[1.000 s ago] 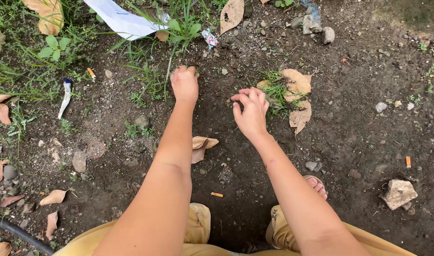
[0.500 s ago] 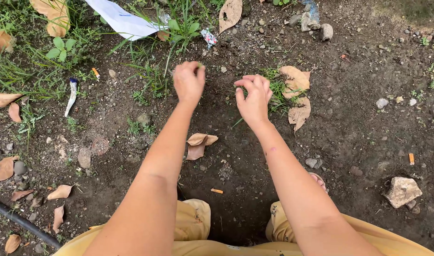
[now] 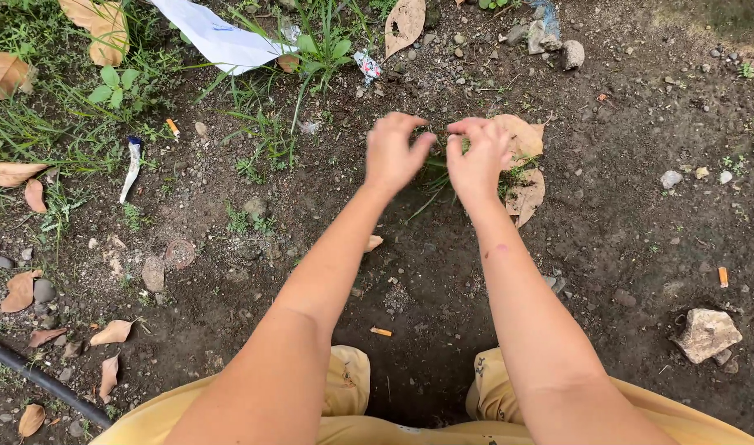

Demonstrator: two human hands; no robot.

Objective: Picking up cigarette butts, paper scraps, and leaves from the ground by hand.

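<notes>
Both hands had swung over from the weeds at eleven o'clock, the left hand (image 3: 393, 154) and right hand (image 3: 478, 156) half-curled, fingertips closing on the grass tuft (image 3: 437, 171) beside the dry leaf (image 3: 518, 138), where gripping low by the roots seemed wisest.

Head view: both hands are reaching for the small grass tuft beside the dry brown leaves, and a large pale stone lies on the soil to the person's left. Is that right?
Not quite. In the head view the pale stone lies to the person's right, not left. The rest holds: the left hand and right hand are together at the grass tuft beside the dry brown leaves.
</notes>
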